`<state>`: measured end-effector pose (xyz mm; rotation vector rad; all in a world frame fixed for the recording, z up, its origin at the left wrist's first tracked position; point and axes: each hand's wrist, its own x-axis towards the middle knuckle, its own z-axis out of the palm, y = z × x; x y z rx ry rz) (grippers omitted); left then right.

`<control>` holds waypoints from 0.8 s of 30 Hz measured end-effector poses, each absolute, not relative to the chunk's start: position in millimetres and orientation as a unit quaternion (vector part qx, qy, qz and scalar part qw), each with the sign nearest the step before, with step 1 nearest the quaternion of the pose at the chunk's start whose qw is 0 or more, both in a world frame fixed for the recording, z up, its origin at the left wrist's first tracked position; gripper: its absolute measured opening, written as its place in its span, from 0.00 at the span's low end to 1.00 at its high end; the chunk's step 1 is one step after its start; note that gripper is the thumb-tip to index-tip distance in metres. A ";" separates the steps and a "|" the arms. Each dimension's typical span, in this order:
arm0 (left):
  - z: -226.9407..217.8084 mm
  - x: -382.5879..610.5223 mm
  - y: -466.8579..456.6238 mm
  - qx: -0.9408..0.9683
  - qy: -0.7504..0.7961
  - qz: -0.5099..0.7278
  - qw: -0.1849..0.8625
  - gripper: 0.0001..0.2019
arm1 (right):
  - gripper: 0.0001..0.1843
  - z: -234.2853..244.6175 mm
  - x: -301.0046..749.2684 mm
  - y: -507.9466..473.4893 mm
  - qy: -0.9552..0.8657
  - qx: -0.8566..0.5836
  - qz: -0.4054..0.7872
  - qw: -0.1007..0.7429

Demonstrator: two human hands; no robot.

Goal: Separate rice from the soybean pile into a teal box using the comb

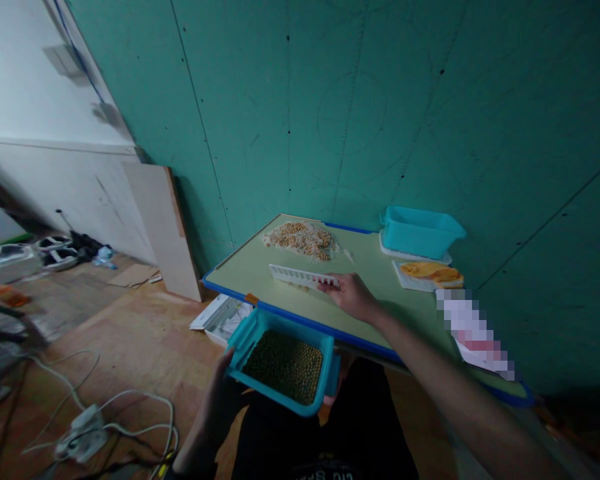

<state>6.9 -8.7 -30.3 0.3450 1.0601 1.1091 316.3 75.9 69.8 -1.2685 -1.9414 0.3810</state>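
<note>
My left hand [226,388] grips the left side of a turquoise plastic basin [291,403], held just under the table's front edge. Round tan beans [300,370] cover the basin's bottom, partly in shadow. Closed around the right end of a white slotted plastic strip [291,274] is my right hand [354,297]. The strip stands on its long edge on the pale green tabletop [250,273], with a few beans by its lower edge. Behind it lies a spread pile of beans [303,239] mixed with whitish bits.
On the table's right are another turquoise basin [420,230] on a white tray, an orange-yellow cloth [433,272] and a blurred-out packet [475,337]. A green wall [330,120] stands behind. An open white box [220,317], a leaning board [157,230] and a power strip [84,432] are lower left.
</note>
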 end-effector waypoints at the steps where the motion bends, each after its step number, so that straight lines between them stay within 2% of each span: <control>1: -30.0 7.9 -9.1 0.154 0.483 0.507 0.697 0.35 | 0.14 70.5 313.5 68.9 -0.767 -0.495 0.151 0.380; 9: -12.2 16.2 -15.2 0.149 0.483 0.502 0.702 0.35 | 0.13 74.8 298.4 10.5 -0.768 -0.449 0.206 0.409; 14: -8.1 23.4 -17.6 0.154 0.464 0.523 0.698 0.34 | 0.12 79.0 296.7 4.9 -0.762 -0.459 0.223 0.399; 17: -13.8 19.7 -14.6 0.148 0.460 0.506 0.715 0.30 | 0.10 85.8 305.2 24.7 -0.744 -0.483 0.218 0.408; 21: -22.1 12.3 -9.4 0.141 0.466 0.470 0.736 0.24 | 0.11 100.2 337.8 85.0 -0.687 -0.515 0.172 0.482; 24: -25.8 11.5 -8.1 0.142 0.471 0.454 0.743 0.28 | 0.10 102.1 369.2 129.8 -0.611 -0.586 0.100 0.523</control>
